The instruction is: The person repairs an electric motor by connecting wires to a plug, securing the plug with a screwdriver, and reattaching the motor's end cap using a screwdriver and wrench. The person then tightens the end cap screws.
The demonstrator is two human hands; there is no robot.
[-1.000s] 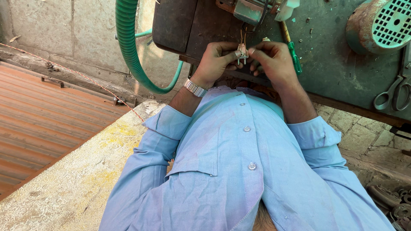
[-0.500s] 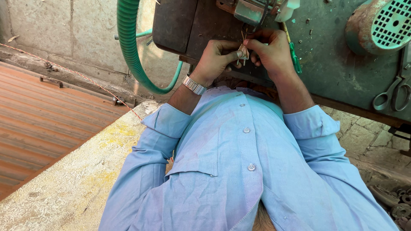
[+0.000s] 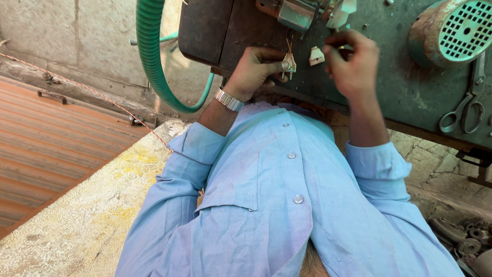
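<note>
Left hand (image 3: 256, 69) pinches the small pale part (image 3: 290, 64); right hand (image 3: 351, 64) hovers loose beside it (empty?), so it could slip onto the green machine table (image 3: 410, 97).

The worn green metal workbench (image 3: 410, 92) looks matt and scuffed. A ribbed green plastic hose (image 3: 151, 61) shows a slight gloss. The shiny metal wristwatch (image 3: 229, 99) meets smooth light-blue cloth shirt (image 3: 266, 205).

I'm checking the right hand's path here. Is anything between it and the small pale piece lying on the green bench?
Nothing visible does. The right hand hovers just right of the small pale piece, with only bare green bench between them. The left hand pinches a similar pale part off to the left, clear of that gap.
</note>
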